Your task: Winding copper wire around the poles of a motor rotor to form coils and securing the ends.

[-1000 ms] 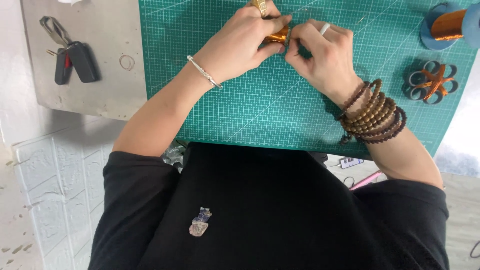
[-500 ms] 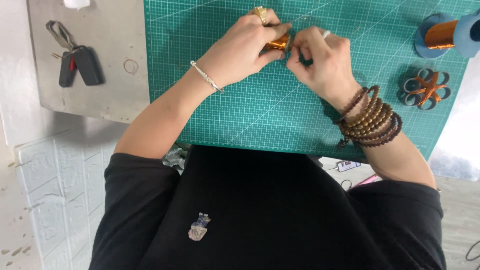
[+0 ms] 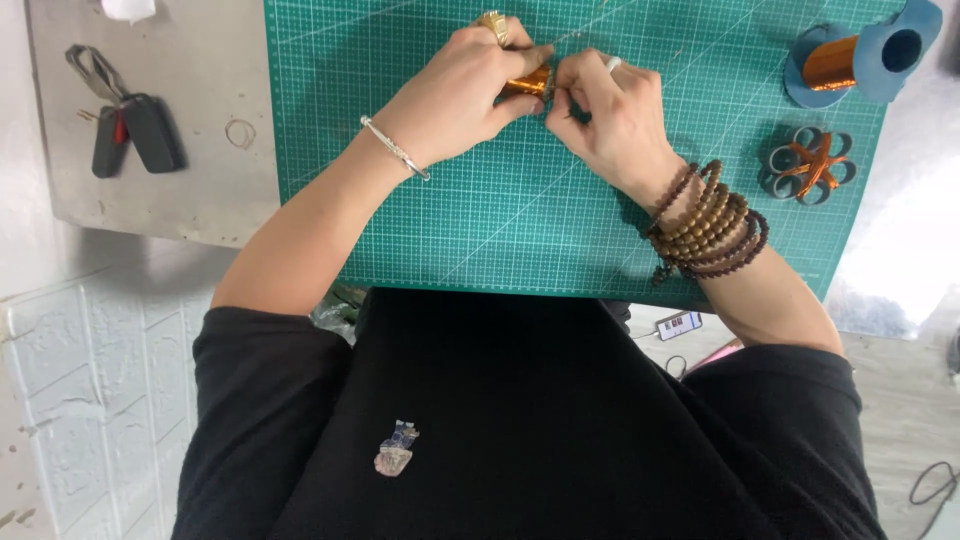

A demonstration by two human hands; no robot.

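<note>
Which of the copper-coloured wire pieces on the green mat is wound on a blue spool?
The one at the mat's far right corner, the copper coil on the blue spool. The flower-shaped wire piece below it lies bare, and the third is pinched between both hands.

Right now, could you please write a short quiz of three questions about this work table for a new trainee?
1. True or false: both hands pinch the small copper-coloured piece.
2. The blue spool of copper wire lies: A) on the green cutting mat's upper right; B) beside the black car keys.
3. Which wrist wears the brown wooden bead bracelets?

Key: 1 true; 2 A; 3 the right.
</note>
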